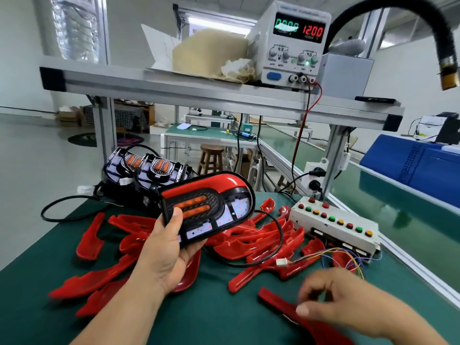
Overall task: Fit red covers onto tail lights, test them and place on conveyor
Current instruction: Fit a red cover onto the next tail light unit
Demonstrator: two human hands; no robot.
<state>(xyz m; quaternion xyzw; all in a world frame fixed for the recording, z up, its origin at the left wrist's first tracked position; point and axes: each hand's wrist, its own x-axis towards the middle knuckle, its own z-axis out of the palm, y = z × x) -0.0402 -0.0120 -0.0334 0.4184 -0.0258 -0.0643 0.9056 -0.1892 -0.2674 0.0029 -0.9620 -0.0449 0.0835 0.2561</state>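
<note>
— What lies farthest left?
— Loose red covers [89, 236], scattered over the green tabletop [224, 319]. Behind them stand spare tail lights [146, 170] with black leads.

— And the person's left hand?
— The left hand [164, 252] grasps a tail light [206, 207] by its near end. The thumb lies on the face and the fingers are curled beneath, and the light is raised above the pile. A fitted cover [216, 181] runs along its upper edge, and small red dots glow on the pale panel.

— Its cable?
— A black cable [280, 235] loops down to a white plug [281, 262] lying among the covers. Coloured wires run from the plug toward the button box [333, 220].

— The right hand?
— The right hand [333, 302] is blurred. Its fingers are curled just above a near cover [276, 301], and whether they grasp it cannot be told.

— Beyond that?
— The green conveyor [403, 220] is at the right, and a power supply [296, 43] sits on the shelf overhead.
</note>
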